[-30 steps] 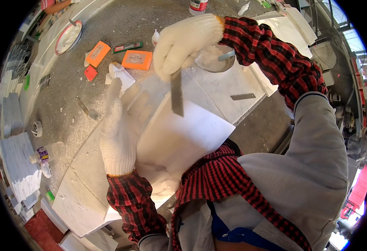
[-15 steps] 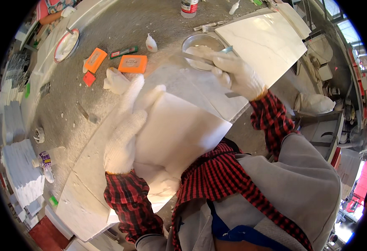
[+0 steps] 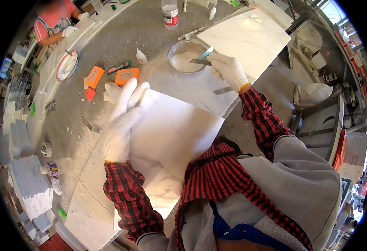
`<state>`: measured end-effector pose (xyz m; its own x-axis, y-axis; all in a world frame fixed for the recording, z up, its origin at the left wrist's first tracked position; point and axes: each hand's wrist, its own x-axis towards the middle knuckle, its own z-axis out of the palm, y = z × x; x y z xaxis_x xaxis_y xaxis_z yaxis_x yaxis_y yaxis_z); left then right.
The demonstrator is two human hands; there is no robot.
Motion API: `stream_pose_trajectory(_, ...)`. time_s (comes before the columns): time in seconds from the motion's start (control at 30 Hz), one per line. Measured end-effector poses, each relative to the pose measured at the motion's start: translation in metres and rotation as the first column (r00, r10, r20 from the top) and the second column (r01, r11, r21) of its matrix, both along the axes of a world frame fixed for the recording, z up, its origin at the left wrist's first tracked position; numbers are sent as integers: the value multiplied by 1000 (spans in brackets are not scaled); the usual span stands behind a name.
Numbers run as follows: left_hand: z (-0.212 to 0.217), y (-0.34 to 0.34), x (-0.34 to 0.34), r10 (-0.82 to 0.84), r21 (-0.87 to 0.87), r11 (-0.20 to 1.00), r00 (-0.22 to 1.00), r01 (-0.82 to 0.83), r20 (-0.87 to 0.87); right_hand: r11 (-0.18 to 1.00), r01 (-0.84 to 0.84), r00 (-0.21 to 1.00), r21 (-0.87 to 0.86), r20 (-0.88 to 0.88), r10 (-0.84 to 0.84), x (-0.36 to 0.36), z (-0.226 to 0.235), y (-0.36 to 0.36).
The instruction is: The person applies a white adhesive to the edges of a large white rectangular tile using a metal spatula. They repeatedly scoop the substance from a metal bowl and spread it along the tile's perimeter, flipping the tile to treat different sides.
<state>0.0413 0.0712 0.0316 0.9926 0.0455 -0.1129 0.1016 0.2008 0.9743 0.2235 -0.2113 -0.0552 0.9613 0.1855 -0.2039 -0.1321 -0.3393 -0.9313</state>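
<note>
My left hand point(image 3: 118, 134), in a white knit glove, holds the left edge of a white marble tile point(image 3: 173, 119). That tile is tilted toward me over a larger marble slab point(image 3: 85, 201). In my gloved right hand point(image 3: 229, 70) is a flat putty knife point(image 3: 201, 62), its metal blade pointing left. The blade is by the right rim of a steel bowl point(image 3: 171, 50) containing white paste or powder. A light-blue strip-like tool point(image 3: 206, 53) leans at the bowl's rim. My right fingers are closed and partly hidden.
Beyond the tile lie orange boxes point(image 3: 127, 75), a dark green box point(image 3: 119, 67) and a small white bottle point(image 3: 141, 57). A red-rimmed bowl point(image 3: 75, 62) stands far left, near another person point(image 3: 51, 23). Another marble slab point(image 3: 248, 35) lies right; a clear bottle point(image 3: 170, 16) stands behind.
My right hand has moved slightly left and down, with the putty knife turned nearly level by the bowl's rim. My left hand still holds the tile. The view has shifted, revealing more of the other person.
</note>
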Motion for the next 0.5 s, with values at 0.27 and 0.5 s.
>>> stream_pose_trajectory(0.27, 7, -3, -6, -11, 11, 1000, 1000, 11, -7, 804, -86, 915, -588, 273, 297, 26, -9, 10)
stream_pose_trajectory(0.5, 14, -11, -9, 11, 64, 998, 1000, -11, 2, 768, -139, 795, -625, 392, 463, 33, -35, 11)
